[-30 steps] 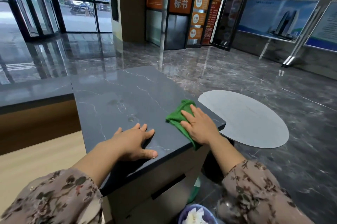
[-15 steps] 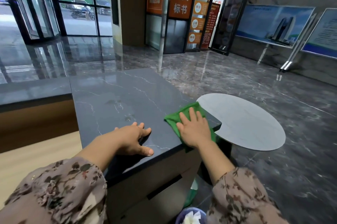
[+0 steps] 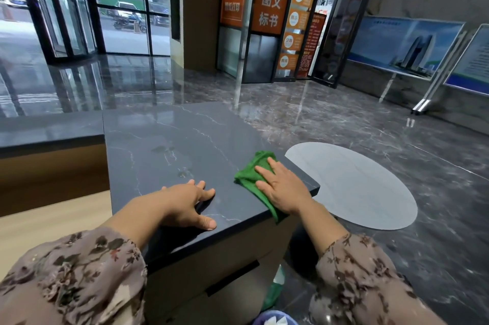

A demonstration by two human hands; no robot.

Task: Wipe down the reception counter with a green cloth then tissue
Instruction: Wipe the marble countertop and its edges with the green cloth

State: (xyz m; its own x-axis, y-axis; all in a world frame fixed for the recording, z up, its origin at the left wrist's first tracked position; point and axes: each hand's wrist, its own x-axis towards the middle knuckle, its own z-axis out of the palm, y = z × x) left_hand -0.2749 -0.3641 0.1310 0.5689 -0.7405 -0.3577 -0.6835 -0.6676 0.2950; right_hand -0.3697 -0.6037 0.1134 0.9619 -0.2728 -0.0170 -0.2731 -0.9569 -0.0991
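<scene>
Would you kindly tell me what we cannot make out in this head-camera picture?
Head view only:
Green cloth: its middle is hidden under the right hand.
Blue bin: cut off by the bottom edge; its white contents cannot be identified.
Green object below the counter: mostly hidden by the counter's corner and the right arm.
Display boards: print too small and blurred.

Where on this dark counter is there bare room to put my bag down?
The counter top is bare from the left hand and green cloth to its far edge, as is the adjoining section at left. The near edge is crowded: the right hand presses the cloth at the right corner, the left hand rests beside it.
</scene>
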